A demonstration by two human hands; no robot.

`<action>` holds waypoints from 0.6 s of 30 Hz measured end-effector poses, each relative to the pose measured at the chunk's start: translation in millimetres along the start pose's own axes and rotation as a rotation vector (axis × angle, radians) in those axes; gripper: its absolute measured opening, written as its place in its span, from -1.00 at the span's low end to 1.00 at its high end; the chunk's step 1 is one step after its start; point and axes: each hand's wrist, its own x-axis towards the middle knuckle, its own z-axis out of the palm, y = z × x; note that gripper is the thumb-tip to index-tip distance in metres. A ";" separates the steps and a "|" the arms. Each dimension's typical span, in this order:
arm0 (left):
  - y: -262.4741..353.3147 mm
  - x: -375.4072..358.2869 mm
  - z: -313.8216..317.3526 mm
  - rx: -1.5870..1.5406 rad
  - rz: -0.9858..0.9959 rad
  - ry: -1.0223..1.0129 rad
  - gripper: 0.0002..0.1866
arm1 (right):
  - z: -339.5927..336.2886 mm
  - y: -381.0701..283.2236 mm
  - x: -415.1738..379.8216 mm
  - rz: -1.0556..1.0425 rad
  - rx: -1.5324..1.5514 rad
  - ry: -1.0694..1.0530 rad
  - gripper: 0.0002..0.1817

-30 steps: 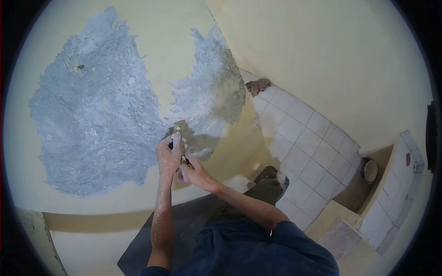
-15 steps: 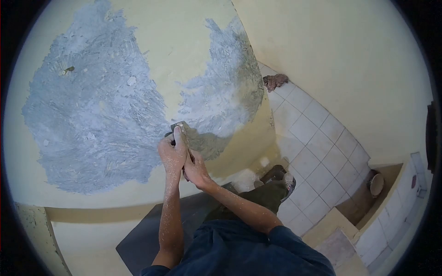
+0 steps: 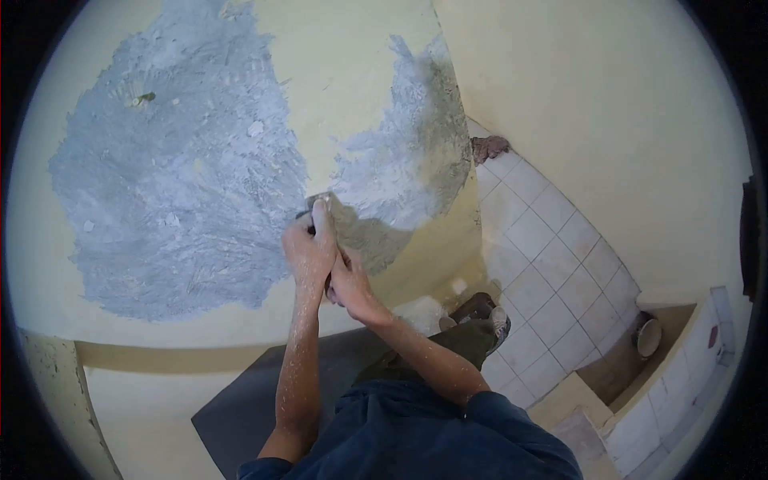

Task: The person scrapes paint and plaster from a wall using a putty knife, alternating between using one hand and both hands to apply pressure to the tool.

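Both of my hands are closed on one scraper, its flat blade (image 3: 322, 197) against the wall. My left hand (image 3: 309, 250) grips it near the blade, thumb stretched along the tool. Lower down, my right hand (image 3: 350, 284) wraps the handle end, which is mostly hidden by the fingers. The blade sits at the foot of a strip of yellow paint (image 3: 320, 120), between a large bare grey patch (image 3: 184, 176) and a smaller bare patch (image 3: 400, 152). Pale dust speckles my hands and forearms.
A crumpled brown cloth (image 3: 490, 148) lies on the white floor tiles (image 3: 536, 216) at the wall corner. A tiled basin (image 3: 680, 352) at the right holds a bucket (image 3: 649, 337). Below my arms is a dark grey sheet or panel (image 3: 248, 400).
My view has tilted a little, so the wall appears farther right and higher. Both hands, still on the scraper, have shifted slightly up and left against the wall.
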 end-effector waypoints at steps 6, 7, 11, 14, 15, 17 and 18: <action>1.8 -6.5 -77.6 0.257 0.170 -0.167 -0.60 | -13.9 11.1 -4.7 0.117 -0.054 -0.116 -0.58; 20.2 0.7 -103.6 0.287 0.167 -0.167 -0.65 | -14.5 11.8 -3.8 0.020 -0.151 -0.101 -0.59; 76.1 33.2 -181.0 0.399 0.605 0.093 -0.89 | -17.3 -3.2 -14.6 -0.400 -0.474 0.022 -0.60; 112.6 67.5 -198.6 0.583 1.142 0.236 -0.92 | -18.2 -10.9 -16.0 -0.662 -0.762 0.167 -0.37; 121.6 79.1 -198.6 0.670 1.221 0.238 -0.85 | -18.6 -11.0 -15.6 -0.735 -0.860 0.215 -0.30; 136.2 102.9 -190.2 0.885 1.323 0.272 -0.68 | -21.2 -0.5 -7.1 -0.664 -0.931 0.254 -0.27; 141.4 115.0 -183.8 1.012 1.343 0.302 -0.59 | -20.7 4.8 -4.2 -0.624 -0.961 0.277 -0.25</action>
